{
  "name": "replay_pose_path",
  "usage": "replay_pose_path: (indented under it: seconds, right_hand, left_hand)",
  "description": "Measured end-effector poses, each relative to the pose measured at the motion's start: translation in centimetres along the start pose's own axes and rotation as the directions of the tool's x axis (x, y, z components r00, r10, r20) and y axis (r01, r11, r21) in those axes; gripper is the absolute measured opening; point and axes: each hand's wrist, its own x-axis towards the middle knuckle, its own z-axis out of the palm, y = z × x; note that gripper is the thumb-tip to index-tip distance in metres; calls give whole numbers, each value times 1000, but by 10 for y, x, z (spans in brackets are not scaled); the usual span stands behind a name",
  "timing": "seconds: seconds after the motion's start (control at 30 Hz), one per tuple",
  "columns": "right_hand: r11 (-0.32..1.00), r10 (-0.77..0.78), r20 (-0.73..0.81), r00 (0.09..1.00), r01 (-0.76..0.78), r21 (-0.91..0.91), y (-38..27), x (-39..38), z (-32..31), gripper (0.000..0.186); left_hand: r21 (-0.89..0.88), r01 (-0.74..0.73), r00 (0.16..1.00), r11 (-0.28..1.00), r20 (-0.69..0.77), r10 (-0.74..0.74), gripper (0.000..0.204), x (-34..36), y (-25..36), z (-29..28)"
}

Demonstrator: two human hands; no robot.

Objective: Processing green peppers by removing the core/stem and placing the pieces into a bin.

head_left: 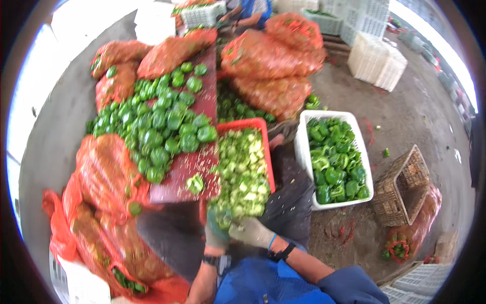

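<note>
My gloved left hand (216, 235) and gloved right hand (251, 233) meet over the near end of a red crate (272, 167) of pale green pepper cores (243, 167). Closed in my left hand is a blurred green bell pepper (218, 217). The right fingers are curled against it; whatever they pinch is hidden. To the left, whole green bell peppers (152, 126) are heaped on a dark red board (190, 169) strewn with seeds. One opened pepper (195, 184) lies near its front edge. At right, a white crate (368, 175) holds hollowed green peppers (334, 164).
Orange mesh sacks (106, 167) crowd the board's left side, and more sacks (273, 55) are stacked ahead. A tipped wicker basket (402, 187) lies at right by another sack (428, 220). White crates (377, 61) stand behind. Another person (255, 12) works at the far end.
</note>
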Motion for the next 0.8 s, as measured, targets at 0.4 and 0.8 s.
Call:
replay_pose_path:
  seconds: [0.4,0.8]
  right_hand:
    - [878,221,-44,974,-179,445,-7,3,-30,43]
    - [942,-271,-307,912,186,-279,-41,78,-32,19]
  left_hand:
    - [966,-241,586,88,73,807,57,117,129,-56]
    - [141,-331,829,933,-429,359,44,143,94,-119]
